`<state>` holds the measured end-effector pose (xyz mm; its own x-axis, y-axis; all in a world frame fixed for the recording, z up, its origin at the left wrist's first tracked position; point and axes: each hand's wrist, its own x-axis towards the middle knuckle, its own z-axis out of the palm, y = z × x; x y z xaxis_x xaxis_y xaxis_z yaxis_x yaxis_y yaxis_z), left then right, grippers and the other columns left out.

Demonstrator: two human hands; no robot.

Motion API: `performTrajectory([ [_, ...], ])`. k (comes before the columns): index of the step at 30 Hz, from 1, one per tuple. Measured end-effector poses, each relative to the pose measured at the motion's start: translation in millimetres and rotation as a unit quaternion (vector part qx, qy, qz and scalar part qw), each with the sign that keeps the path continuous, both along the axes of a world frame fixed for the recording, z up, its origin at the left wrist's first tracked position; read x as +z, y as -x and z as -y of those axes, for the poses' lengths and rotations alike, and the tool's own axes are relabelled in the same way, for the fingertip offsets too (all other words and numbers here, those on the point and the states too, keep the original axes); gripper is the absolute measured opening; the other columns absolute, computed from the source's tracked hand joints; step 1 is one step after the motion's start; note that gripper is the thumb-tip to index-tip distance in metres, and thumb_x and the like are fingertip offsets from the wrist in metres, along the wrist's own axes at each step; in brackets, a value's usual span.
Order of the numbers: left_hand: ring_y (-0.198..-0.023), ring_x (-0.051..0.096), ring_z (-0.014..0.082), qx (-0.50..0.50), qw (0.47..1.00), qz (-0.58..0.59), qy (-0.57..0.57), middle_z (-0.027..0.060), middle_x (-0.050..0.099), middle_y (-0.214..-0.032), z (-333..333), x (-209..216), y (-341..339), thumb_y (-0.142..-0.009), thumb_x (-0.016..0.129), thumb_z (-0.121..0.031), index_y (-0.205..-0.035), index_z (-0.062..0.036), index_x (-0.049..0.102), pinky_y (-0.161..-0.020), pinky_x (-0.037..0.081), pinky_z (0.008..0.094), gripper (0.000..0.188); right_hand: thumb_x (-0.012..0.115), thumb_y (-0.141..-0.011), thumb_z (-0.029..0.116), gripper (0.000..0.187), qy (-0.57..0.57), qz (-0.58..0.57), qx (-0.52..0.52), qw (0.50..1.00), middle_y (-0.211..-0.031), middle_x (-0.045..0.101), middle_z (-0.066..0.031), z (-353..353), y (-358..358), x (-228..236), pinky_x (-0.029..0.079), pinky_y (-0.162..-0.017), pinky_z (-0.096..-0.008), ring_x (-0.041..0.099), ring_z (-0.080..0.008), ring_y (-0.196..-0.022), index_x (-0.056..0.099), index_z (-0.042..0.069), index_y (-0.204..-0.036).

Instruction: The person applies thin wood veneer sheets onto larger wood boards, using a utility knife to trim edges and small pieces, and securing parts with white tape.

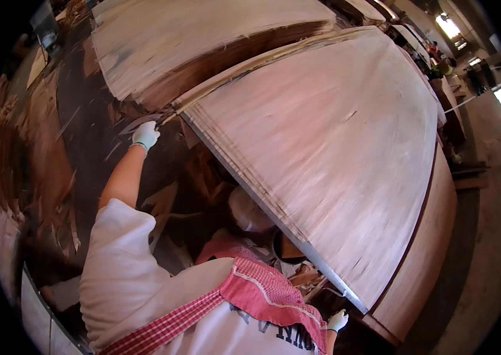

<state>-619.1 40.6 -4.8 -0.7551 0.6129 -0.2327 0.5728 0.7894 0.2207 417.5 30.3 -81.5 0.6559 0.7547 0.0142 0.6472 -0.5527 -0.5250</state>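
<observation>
A large sheet of pale pinkish wood veneer lies flat on a table in front of me. A grey metal strip runs along the table's near edge. My left hand, in a white glove, is stretched out to the sheet's left corner. Its fingers are closed around something thin and dark that I cannot make out. My right hand, also gloved in white, is low by the table's near right corner. It shows small, and its fingers are not clear enough to read.
A thick stack of veneer sheets stands beyond the table. Torn veneer scraps cover the dark floor on the left. Beneath the near edge are a round container and wood pieces. A walkway runs along the right.
</observation>
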Motion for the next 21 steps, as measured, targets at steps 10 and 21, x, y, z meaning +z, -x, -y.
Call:
performTrajectory([
  [10,-0.109,0.058,0.0377,-0.051,0.996,0.016,-0.072,0.0205,0.062,-0.116,-14.8,-19.1,14.7,-0.074,0.068,-0.033,-0.111,-0.0058,0.062,-0.089,0.048,0.0463,0.046,0.052,-0.095,0.033,0.048,0.071,-0.056,0.012,0.996,-0.085,0.065,-0.0203,-7.3,88.9,47.5,0.048,-0.052,-0.0387,0.06,-0.0284,-0.061,0.057,-0.012,-0.109],
  [21,-0.105,0.06,0.0363,-0.023,0.998,0.039,-0.041,0.0168,0.064,-0.111,-26.4,-10.1,15.3,-0.076,0.067,-0.031,-0.104,-0.0078,0.062,-0.085,0.049,0.0474,0.037,0.052,-0.095,0.032,0.033,0.077,-0.145,-0.011,0.986,-0.065,0.055,-0.0081,-27.4,145.3,67.0,0.034,-0.033,-0.0315,0.046,-0.0175,-0.04,0.056,-0.001,-0.101],
])
